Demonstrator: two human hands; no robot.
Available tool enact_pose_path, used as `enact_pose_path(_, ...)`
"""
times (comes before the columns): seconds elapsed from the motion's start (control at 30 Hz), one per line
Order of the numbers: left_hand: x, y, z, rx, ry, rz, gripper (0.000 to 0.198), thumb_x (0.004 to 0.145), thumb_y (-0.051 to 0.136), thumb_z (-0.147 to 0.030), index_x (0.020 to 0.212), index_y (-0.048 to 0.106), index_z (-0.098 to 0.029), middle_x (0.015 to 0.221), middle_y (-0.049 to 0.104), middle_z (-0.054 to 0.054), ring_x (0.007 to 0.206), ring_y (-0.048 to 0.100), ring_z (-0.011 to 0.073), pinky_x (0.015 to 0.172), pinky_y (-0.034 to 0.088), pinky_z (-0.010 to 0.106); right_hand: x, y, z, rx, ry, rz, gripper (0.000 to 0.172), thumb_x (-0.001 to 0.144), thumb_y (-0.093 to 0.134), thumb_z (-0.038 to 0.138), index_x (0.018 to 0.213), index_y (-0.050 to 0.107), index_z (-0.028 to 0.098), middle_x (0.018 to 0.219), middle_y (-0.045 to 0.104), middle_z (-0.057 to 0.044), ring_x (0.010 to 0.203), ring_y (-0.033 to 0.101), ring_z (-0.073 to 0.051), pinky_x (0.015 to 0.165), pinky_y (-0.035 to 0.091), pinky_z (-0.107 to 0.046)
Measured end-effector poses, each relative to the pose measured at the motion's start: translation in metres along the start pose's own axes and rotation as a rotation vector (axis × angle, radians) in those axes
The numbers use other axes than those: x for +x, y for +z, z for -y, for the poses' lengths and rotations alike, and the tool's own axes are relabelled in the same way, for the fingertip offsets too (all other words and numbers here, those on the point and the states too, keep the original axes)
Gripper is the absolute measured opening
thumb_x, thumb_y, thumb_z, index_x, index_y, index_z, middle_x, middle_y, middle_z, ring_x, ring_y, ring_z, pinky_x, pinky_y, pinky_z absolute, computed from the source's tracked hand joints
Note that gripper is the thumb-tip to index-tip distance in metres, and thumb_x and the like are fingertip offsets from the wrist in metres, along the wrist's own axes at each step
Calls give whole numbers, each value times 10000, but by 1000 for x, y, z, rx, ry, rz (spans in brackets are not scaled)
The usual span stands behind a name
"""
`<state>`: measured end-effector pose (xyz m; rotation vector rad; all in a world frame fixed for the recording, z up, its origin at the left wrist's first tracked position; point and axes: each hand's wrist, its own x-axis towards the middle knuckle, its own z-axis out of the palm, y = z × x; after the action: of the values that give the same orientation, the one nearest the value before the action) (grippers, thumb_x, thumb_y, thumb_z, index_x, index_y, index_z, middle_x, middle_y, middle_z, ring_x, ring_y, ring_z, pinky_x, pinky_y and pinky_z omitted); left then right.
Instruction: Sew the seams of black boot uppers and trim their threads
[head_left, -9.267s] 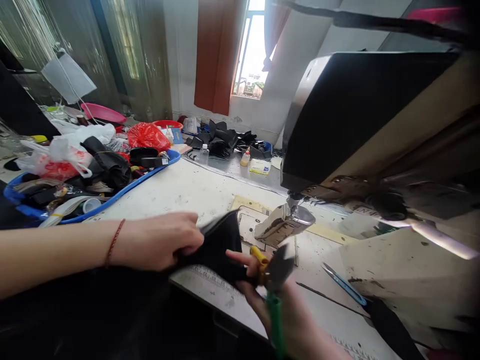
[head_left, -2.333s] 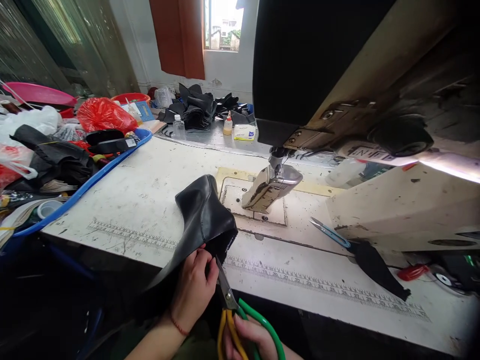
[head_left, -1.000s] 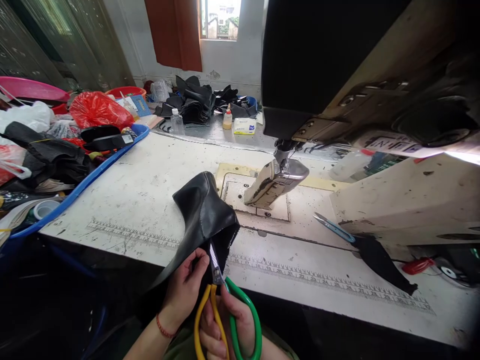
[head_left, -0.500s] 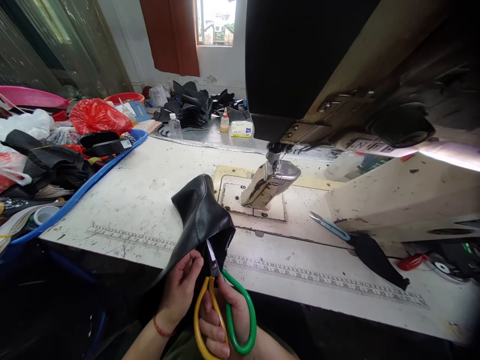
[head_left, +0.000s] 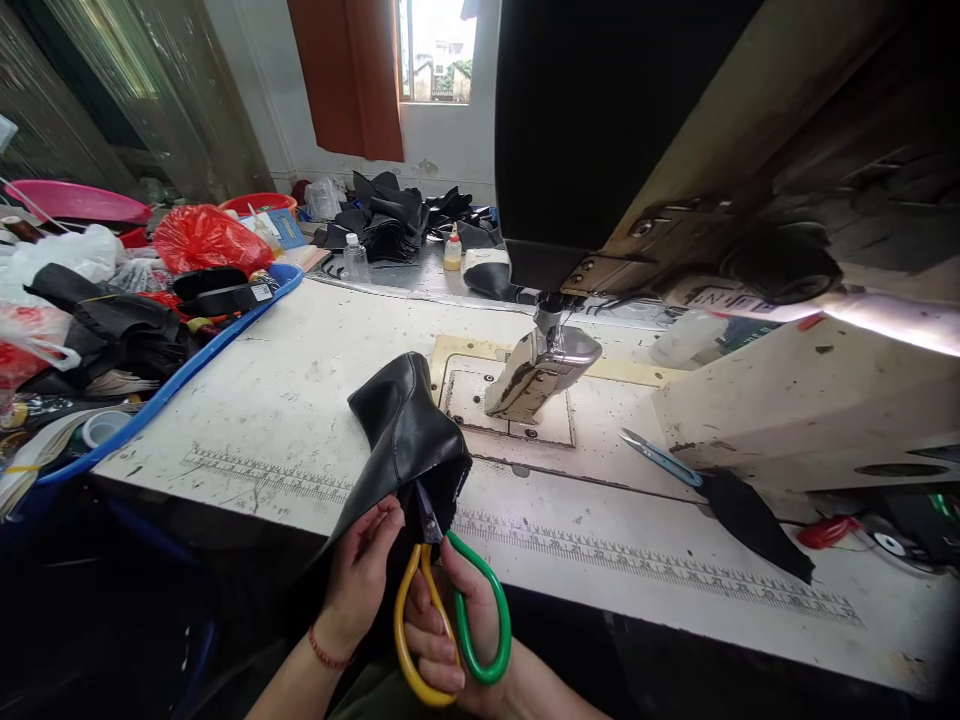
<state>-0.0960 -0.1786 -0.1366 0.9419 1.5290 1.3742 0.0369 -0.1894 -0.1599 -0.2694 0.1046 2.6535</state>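
Note:
A black leather boot upper (head_left: 401,425) lies over the table's front edge, its opening facing me. My left hand (head_left: 364,560) pinches the edge of that opening between thumb and fingers. In my right hand (head_left: 439,630) is a pair of scissors (head_left: 483,610) with one yellow and one green handle loop. Their blades reach into the opening of the upper, and the tips are hidden in its dark inside. The fingers of my right hand are wrapped through the loops.
A post-bed sewing machine (head_left: 544,370) stands behind the upper. Blue thread snips (head_left: 660,457) and a black scrap (head_left: 757,525) lie to the right. At left is a blue-rimmed tray (head_left: 169,385) of bags and leather pieces. Black leather pieces (head_left: 390,215) are heaped at the back.
The scissors have shifted slightly upward, with their blades at a changed angle in the opening. A dark shape now covers part of the white pack at the back. The view has tilted slightly.

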Motion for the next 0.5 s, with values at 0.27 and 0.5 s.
enact_pose_path(0.27, 17, 12, -2, 881, 485, -113, 235, 930, 465, -285, 804, 619, -161, 739, 690, 98, 700, 679, 235, 701, 535, 338, -49, -2, -5, -730, -60, -491, 674, 779, 564, 761, 553, 572, 126, 346, 385, 50, 315, 379, -52, 359, 260, -172)
enact_pose_path(0.5, 36, 9, 7, 1163, 587, 91, 320, 944, 393, -119, 1047, 689, -185, 974, 739, 102, 901, 697, 249, 906, 518, 380, -53, 10, 2, -799, 64, -421, 737, 779, 483, 795, 566, 627, 103, 394, 443, 16, 358, 389, -52, 430, 281, -189)
